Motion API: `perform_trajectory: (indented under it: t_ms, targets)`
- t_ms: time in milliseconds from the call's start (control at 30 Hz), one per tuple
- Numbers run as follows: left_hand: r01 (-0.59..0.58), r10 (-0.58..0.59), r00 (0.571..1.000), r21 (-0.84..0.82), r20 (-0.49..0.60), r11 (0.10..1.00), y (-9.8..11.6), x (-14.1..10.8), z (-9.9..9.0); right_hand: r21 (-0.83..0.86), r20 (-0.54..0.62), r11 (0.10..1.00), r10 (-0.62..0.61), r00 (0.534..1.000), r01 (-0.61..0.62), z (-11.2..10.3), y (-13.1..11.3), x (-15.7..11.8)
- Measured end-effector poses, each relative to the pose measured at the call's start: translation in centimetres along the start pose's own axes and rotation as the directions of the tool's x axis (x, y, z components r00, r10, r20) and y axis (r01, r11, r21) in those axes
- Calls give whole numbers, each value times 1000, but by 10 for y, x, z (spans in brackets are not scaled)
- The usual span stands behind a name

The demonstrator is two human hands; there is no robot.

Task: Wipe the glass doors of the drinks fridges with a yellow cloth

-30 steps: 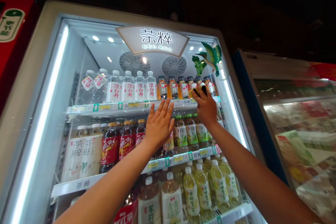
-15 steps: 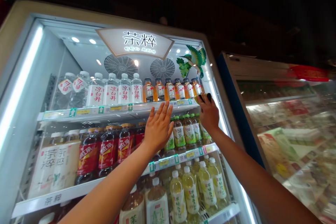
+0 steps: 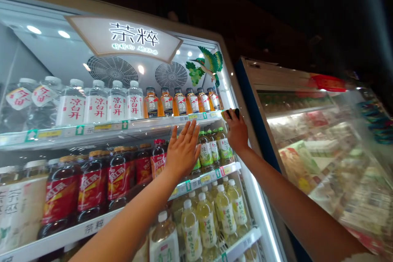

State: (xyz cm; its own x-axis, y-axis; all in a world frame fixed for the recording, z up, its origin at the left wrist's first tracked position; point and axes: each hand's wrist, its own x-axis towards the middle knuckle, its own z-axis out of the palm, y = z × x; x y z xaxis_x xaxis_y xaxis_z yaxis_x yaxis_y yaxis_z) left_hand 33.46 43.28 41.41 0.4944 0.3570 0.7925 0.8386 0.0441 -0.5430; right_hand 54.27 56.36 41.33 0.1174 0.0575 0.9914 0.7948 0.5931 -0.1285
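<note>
My left hand (image 3: pixel 184 149) is raised with its fingers spread, palm toward the glass front of a lit drinks cooler (image 3: pixel 219 39); it holds nothing. To its right, my right hand (image 3: pixel 237 130) is closed round a small black and yellow object (image 3: pixel 227 114) near the right end of the top shelf edge. Most of that object is hidden by the fingers. Behind the glass, orange-capped-tone drink bottles (image 3: pixel 180 101) stand on the top shelf, and green tea bottles (image 3: pixel 206 151) stand on the shelf below, partly hidden by my left hand.
Clear water bottles (image 3: pixel 73 104), dark bottles with red labels (image 3: pixel 118 176) and pale yellow bottles (image 3: pixel 207 221) fill other parts of the shelves. A lit sign (image 3: pixel 132 40) spans the cooler's top. Another glass-fronted cooler (image 3: pixel 288 90) stands at the right.
The view has shifted right and closer, so the cooler lies further left in the frame. My right hand still grips the small object, and my left hand stays spread.
</note>
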Motion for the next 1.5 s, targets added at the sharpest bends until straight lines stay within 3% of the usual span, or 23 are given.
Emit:
perform_trajectory:
  t_ms: [133, 233, 333, 467, 667, 733, 900, 967, 1133, 1200, 1333, 1400, 1500]
  targets:
    - [-35, 35, 999, 2, -16, 999, 13, 12, 10, 57, 72, 994, -101, 992, 97, 3, 11, 20]
    - [-34, 34, 999, 4, -19, 999, 25, 21, 18, 57, 63, 998, -36, 997, 32, 7, 34, 37]
    - [-59, 60, 998, 9, -22, 998, 33, 23, 24, 37, -3, 999, 21, 1000, -21, 8, 52, 17]
    - [-92, 93, 994, 17, -49, 996, 35, 19, 29, 47, -21, 996, -72, 997, 73, 9, 57, -14]
    - [-118, 118, 990, 4, -83, 993, 32, 19, 31, 85, 0, 989, -119, 993, 119, 13, 79, 15]
    - [-122, 121, 989, -9, -83, 992, 32, 19, 31, 82, -18, 991, -104, 994, 105, 12, 90, -3]
    - [-121, 118, 988, -20, -95, 992, 33, 19, 34, 101, -30, 984, -142, 989, 144, 2, 106, -87]
    - [-127, 125, 986, -15, -110, 992, 33, 18, 35, 119, -22, 980, -159, 987, 161, 2, 107, -87]
    - [-126, 121, 985, -29, -120, 992, 34, 17, 35, 134, -33, 988, -73, 997, 77, 8, 93, -40]
    - [-125, 119, 987, -46, -112, 991, 35, 17, 35, 150, -10, 981, -121, 993, 121, 5, 88, -49]
    - [-122, 115, 989, -69, -98, 990, 34, 19, 36, 215, 78, 937, -297, 952, 274, -9, 95, -99]
    - [-128, 121, 989, -70, -89, 989, 33, 19, 37, 205, 65, 956, -228, 972, 210, -9, 98, -105]
    - [-151, 146, 986, -56, -80, 987, 32, 12, 36, 141, 5, 990, -6, 1000, 5, 0, 86, -83]
